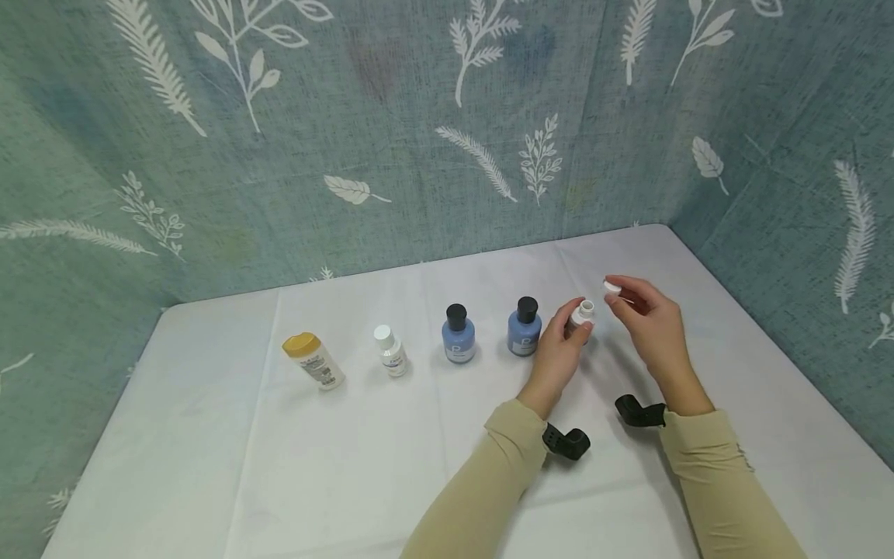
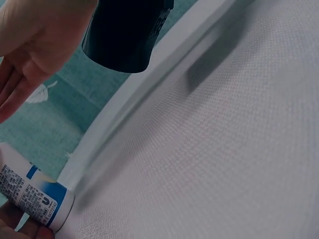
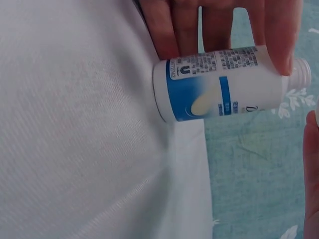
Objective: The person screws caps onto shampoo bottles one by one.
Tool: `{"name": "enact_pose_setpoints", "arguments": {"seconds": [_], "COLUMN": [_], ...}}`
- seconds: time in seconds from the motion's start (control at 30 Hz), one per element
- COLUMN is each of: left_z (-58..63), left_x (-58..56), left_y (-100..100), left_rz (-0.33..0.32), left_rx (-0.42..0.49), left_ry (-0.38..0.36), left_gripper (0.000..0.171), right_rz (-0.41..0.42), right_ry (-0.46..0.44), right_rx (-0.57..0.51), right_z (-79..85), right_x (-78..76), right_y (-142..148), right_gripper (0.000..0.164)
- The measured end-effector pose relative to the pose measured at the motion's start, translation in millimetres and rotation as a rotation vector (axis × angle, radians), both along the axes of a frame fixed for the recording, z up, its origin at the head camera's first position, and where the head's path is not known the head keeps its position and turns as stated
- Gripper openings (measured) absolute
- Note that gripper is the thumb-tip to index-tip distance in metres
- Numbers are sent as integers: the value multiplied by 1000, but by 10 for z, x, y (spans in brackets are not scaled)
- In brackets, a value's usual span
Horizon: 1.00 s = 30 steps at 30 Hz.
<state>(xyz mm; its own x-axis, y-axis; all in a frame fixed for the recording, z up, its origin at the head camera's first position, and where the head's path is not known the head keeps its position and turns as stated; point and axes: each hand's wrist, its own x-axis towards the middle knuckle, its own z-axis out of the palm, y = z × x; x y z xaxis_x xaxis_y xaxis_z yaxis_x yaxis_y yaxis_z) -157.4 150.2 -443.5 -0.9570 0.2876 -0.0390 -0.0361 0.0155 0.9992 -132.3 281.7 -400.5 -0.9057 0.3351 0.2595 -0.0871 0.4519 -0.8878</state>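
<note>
My left hand (image 1: 554, 355) grips a small white bottle (image 3: 239, 84) with a blue label, its threaded neck uncovered. In the right wrist view the bottle stands on the cloth with left fingers along its side. Just to the right and slightly higher, my right hand (image 1: 655, 326) pinches a white cap (image 1: 611, 288) between thumb and fingers, apart from the bottle's mouth. Left of the gripped bottle, close to the left hand, stands a blue bottle with a black cap (image 1: 524, 328).
Further left, in a loose row, stand another blue bottle (image 1: 458, 335) with a black cap, a small white bottle (image 1: 391, 353) with its cap on, and a cream bottle (image 1: 317, 363) with a yellow cap. A patterned green curtain (image 1: 391, 155) hangs behind the white-covered table (image 1: 349, 466).
</note>
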Motion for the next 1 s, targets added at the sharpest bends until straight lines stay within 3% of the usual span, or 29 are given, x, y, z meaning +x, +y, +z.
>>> {"name": "enact_pose_setpoints", "arguments": {"seconds": [0.17,0.43,0.7,1.0], "left_z": [-10,-18,-5,-19], "left_x": [12,1,9,4], "left_y": [-9,-6,-6,-17], "left_rz": [13,-7,9,13], "left_rx": [-26,3,-91,-156], "left_ry": [-9,-7,40,92], "left_gripper": [38,37,40,40], "right_rz": [8,102,161,163], "right_ry": [9,11,41,50], "right_rx": [-7,-24,-11,52], "right_z": [-35,19,196,207], "right_x": [-9,12,116,136], "right_y": [-36,-137,-306,-353], "right_gripper": [33,30,29,28]}}
